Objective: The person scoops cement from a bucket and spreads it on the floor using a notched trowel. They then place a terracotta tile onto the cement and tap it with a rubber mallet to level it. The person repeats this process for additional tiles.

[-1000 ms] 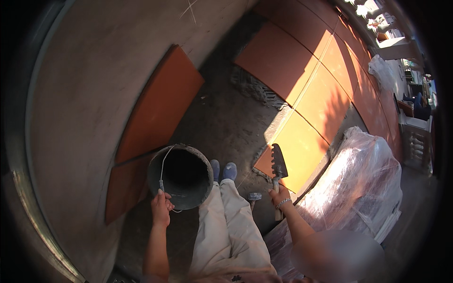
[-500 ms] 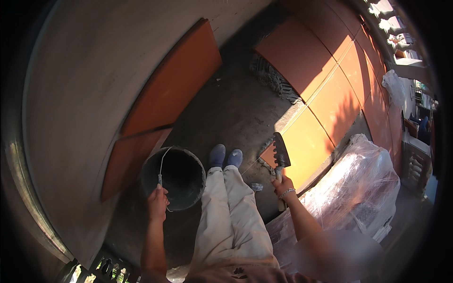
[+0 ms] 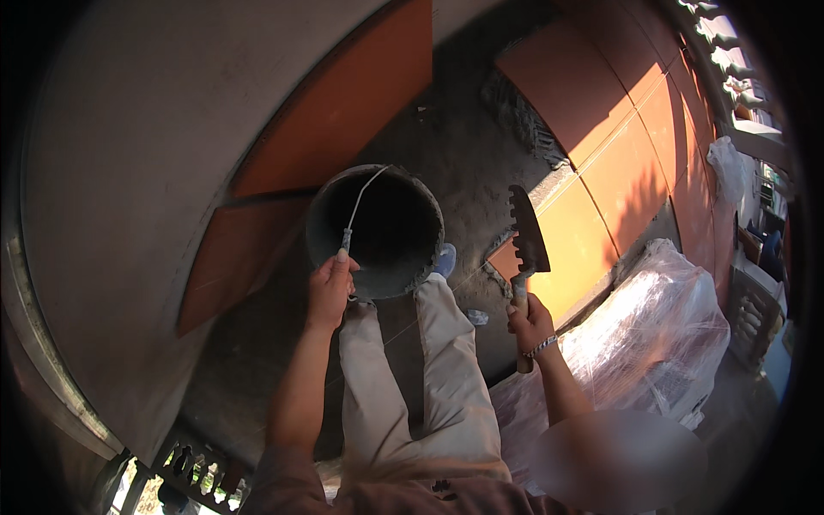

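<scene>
My left hand (image 3: 333, 287) is closed round the grip of a wire bail handle, from which a dark bucket (image 3: 433, 225) hangs in front of my legs. Shadow fills the bucket, so its contents cannot be made out. In my right hand (image 3: 532, 322) is a notched trowel (image 3: 530, 232), held by its wooden handle with the toothed blade pointing away from me. The blade hovers near the corner of a sunlit orange floor tile (image 3: 566, 232). A bracelet circles my right wrist.
Two loose orange tiles (image 3: 343, 103) lean against the pale wall (image 3: 129, 172) at left. Ridged mortar (image 3: 536, 137) edges the laid tiles. A plastic-wrapped bundle (image 3: 635, 335) lies at right. One blue shoe (image 3: 445, 260) shows; a small grey object (image 3: 477, 318) is on the floor.
The bucket has risen and shifted right, now covering part of my feet. My right hand has moved slightly right with the trowel. My legs have parted, and the view has shifted.
</scene>
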